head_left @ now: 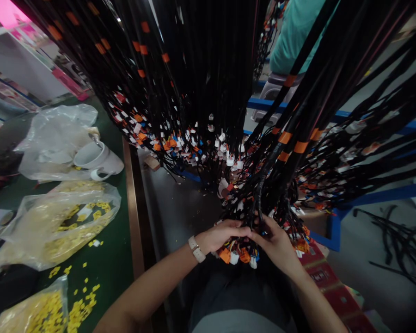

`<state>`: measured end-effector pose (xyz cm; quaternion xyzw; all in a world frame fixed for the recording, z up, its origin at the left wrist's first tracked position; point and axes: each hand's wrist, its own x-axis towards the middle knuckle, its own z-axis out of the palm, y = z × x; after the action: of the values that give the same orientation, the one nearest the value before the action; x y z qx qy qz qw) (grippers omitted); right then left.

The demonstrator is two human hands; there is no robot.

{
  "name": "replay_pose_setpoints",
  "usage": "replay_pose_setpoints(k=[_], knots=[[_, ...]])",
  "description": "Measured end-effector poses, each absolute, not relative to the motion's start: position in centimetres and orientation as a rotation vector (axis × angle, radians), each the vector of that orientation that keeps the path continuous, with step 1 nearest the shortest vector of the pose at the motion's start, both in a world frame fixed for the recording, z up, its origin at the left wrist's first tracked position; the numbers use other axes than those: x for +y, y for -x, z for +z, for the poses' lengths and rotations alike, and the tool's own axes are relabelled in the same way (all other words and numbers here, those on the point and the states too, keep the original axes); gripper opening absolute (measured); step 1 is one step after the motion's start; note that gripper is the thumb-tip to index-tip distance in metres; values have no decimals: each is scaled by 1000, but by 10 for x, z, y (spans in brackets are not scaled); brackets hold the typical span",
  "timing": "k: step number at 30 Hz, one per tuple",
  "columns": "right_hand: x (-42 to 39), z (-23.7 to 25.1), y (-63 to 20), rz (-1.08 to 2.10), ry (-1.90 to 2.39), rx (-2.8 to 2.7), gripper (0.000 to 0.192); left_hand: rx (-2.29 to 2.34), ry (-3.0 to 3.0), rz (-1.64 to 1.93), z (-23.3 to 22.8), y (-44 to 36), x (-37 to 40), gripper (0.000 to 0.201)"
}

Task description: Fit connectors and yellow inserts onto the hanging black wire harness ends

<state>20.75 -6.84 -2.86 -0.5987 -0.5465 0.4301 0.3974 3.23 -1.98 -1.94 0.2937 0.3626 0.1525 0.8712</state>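
Black wire harnesses point(208, 92) hang in thick bunches from above, banded with orange tape and ending in white, orange and blue connectors. My left hand point(222, 235) and my right hand point(275, 240) meet over my lap, both closed around the lower end of one harness bundle point(260, 203). Orange and white connectors point(238, 255) dangle just under my fingers. A pale watch point(196, 249) sits on my left wrist.
A green table point(114, 259) to my left carries clear bags of small yellow parts point(58, 222), loose yellow parts, a crumpled bag and a white mug point(99, 159). A blue metal frame point(367, 196) stands to the right. A person in a teal top point(294, 32) is behind the harnesses.
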Motion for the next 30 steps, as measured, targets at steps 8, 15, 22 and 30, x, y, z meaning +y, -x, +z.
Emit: replay_pose_setpoints(k=[8,15,22,30], knots=[[-62,-36,-213,1275,1470,-1168,39,321,-390,113,-1,-15,-9,65],[-80,-17,-227,920,1484,-1640,57,251,-134,230,11,-26,-19,71],[-81,25,-234,529,1262,-2397,71,337,-83,291,20,-35,-24,69],[-62,43,-206,430,841,-2722,62,539,23,353,23,-35,-26,57]])
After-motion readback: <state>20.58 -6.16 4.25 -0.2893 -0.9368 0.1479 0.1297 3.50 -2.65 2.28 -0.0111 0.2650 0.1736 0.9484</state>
